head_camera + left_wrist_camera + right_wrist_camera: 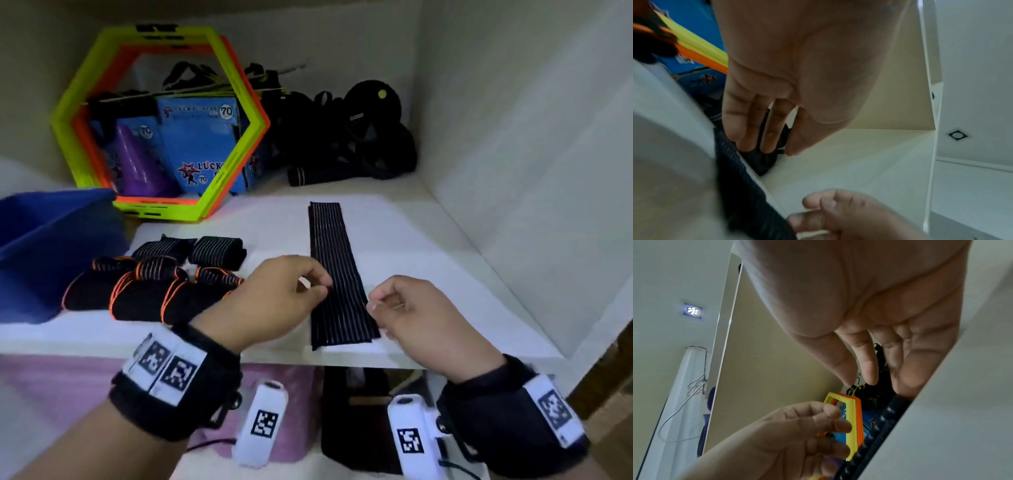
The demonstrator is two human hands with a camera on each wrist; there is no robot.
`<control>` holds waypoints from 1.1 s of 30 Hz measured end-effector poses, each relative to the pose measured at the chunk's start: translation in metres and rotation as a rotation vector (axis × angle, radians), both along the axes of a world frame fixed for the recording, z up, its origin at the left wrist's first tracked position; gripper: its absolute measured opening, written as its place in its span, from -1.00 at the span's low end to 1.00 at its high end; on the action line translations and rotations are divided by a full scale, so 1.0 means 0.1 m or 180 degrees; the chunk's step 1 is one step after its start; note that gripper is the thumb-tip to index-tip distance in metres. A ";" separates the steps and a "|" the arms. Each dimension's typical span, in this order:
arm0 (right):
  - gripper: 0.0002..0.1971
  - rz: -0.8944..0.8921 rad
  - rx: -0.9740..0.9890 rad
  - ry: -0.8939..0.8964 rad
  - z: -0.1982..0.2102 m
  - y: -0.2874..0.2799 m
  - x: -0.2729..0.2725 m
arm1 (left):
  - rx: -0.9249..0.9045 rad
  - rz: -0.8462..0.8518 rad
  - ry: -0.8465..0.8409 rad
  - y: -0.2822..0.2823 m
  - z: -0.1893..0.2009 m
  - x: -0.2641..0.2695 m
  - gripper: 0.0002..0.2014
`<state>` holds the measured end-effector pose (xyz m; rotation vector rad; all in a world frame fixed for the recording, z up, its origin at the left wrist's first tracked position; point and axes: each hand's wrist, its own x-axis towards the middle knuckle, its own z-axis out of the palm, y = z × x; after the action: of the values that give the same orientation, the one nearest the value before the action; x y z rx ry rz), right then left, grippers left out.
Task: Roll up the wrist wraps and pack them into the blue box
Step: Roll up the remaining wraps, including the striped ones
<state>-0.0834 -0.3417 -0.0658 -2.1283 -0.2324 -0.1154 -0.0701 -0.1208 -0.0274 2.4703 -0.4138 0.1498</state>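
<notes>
Shelf [428, 240] first, white and wide, carrying everything. Blue box [51, 236] sits at its left edge, tilted toward us. Behind it stand the hexagonal frames [239, 113], yellow-green over orange, leaning against blue packets [200, 144] at the back wall. Black straps and pads [363, 130] are heaped to the right of those.

Down the middle lies the wrist wrap [334, 270], black with pale stripes, flat and unrolled, its near end at the shelf's front edge. Left of it, near the box, a cluster of rolled wraps [154, 284]: orange-edged ones in front, plain striped ones just behind.

Now the hands. Left hand [274, 301] is at the wrap's left edge, fingers curled, thumb and forefinger pinched at the fabric's border. Right hand [411, 315] mirrors it at the right edge, fingertips drawn together; I cannot tell whether they actually have the cloth. Both wrists wear black bands with white marker tags.
</notes>
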 end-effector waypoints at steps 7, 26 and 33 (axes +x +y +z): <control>-0.84 0.0093 -0.0536 -0.0100 0.01 0.10 0.01 | -0.0746 0.0897 -0.0105 -0.10 -0.39 -0.27 -0.74; -0.73 0.0191 -0.0803 -0.1016 -0.32 0.11 -0.30 | -0.1016 0.0193 -0.0313 0.22 -0.64 -0.52 -0.60; -0.76 -0.0165 -0.0432 -0.0933 -0.32 0.17 -0.27 | -0.1198 0.0500 -0.0320 0.25 -0.56 -0.45 -0.86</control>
<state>-0.1099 -0.3251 -0.0974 -2.2486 -0.3657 -0.4551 -0.1147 -0.0960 -0.0834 2.1264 -0.2091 0.3822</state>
